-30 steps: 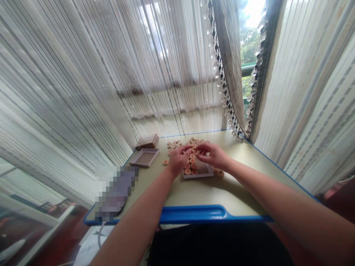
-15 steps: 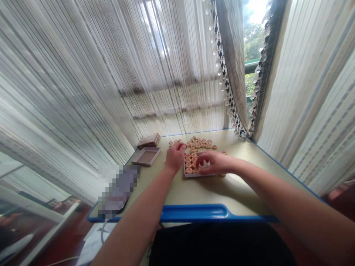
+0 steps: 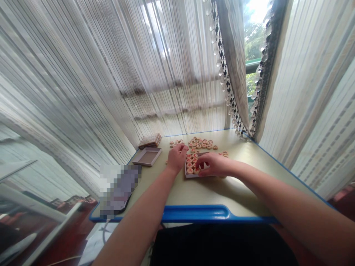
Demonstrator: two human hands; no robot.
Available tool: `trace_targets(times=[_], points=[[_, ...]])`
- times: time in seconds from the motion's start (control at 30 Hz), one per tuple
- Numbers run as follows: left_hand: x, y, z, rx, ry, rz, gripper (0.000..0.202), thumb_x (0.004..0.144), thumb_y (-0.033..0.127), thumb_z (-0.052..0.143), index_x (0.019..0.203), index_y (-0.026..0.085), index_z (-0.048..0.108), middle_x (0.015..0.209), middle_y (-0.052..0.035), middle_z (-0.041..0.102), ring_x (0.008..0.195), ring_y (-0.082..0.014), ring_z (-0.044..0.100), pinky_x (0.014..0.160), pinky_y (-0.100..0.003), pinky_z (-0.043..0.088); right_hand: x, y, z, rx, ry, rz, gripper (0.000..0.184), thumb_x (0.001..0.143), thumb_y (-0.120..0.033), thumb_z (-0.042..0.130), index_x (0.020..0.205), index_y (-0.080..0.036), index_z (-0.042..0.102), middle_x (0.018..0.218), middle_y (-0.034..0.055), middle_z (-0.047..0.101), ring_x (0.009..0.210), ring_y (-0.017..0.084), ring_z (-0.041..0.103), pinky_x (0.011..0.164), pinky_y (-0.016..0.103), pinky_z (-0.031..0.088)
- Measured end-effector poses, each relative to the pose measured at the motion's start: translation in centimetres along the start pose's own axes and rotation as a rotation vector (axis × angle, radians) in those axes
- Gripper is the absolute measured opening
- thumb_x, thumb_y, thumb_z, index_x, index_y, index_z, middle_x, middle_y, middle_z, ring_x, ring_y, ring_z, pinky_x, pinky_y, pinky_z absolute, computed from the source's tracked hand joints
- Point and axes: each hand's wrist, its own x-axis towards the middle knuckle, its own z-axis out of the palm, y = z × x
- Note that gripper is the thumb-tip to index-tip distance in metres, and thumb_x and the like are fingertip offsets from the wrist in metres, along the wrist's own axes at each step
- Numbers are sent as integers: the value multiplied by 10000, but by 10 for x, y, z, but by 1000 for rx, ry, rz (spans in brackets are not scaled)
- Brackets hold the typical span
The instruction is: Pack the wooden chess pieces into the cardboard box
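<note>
A shallow box (image 3: 191,175) lies on the table, partly filled with round wooden game pieces marked in red. My right hand (image 3: 215,165) rests over the box, its fingers pinched at a piece (image 3: 197,170) near the front row. My left hand (image 3: 176,158) is curled just left of the box, fingertips at the loose pieces behind it; what it holds, if anything, is hidden. More loose pieces (image 3: 201,143) lie scattered further back.
The box lid (image 3: 147,156) and a small woven case (image 3: 150,140) sit at the left rear. A blurred dark object (image 3: 118,190) lies at the table's left front. The table has a blue rim (image 3: 194,213). Striped curtains surround it closely.
My right hand has drawn back from the loose pieces into the box. My left hand has shifted slightly left and back. The camera view has shifted slightly.
</note>
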Motion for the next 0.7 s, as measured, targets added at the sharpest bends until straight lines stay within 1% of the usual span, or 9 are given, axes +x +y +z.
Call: trace_targets(times=[0.13, 0.37, 0.47, 0.6, 0.7], points=[[0, 1, 0, 8, -5, 3, 243, 801, 308, 461, 711, 162, 632, 712, -19, 654, 691, -127, 579, 652, -231, 420, -3, -5, -3, 39, -27, 33, 220, 664, -360, 624, 838, -227, 648, 800, -2, 634, 648, 120, 533, 555, 219, 396], [-1, 3, -1, 32, -11, 18, 234, 799, 301, 463, 723, 168, 639, 717, -20, 660, 675, -127, 582, 641, -229, 426, -4, -6, -3, 44, -52, 22, 181, 699, -326, 570, 815, -233, 673, 788, -7, 651, 634, 116, 546, 560, 219, 396], [-1, 1, 0, 36, -7, 29, 242, 807, 309, 455, 729, 169, 636, 723, -24, 662, 674, -129, 585, 639, -228, 430, -4, -4, -4, 41, -27, 56, 188, 711, -317, 544, 815, -226, 673, 757, -2, 653, 626, 122, 551, 560, 224, 397], [-1, -1, 1, 43, -7, 38, 242, 806, 320, 457, 733, 172, 634, 730, -29, 664, 681, -134, 588, 640, -231, 434, -3, 0, -6, -3, 27, 77, 177, 680, -235, 541, 799, -212, 670, 748, 1, 655, 643, 126, 551, 570, 222, 393], [0, -2, 1, 48, -10, 48, 243, 806, 324, 456, 735, 175, 633, 734, -30, 667, 680, -136, 590, 640, -234, 436, -2, 2, -5, -30, 15, 83, 170, 678, -247, 549, 795, -215, 668, 739, -1, 652, 624, 126, 542, 557, 222, 389]])
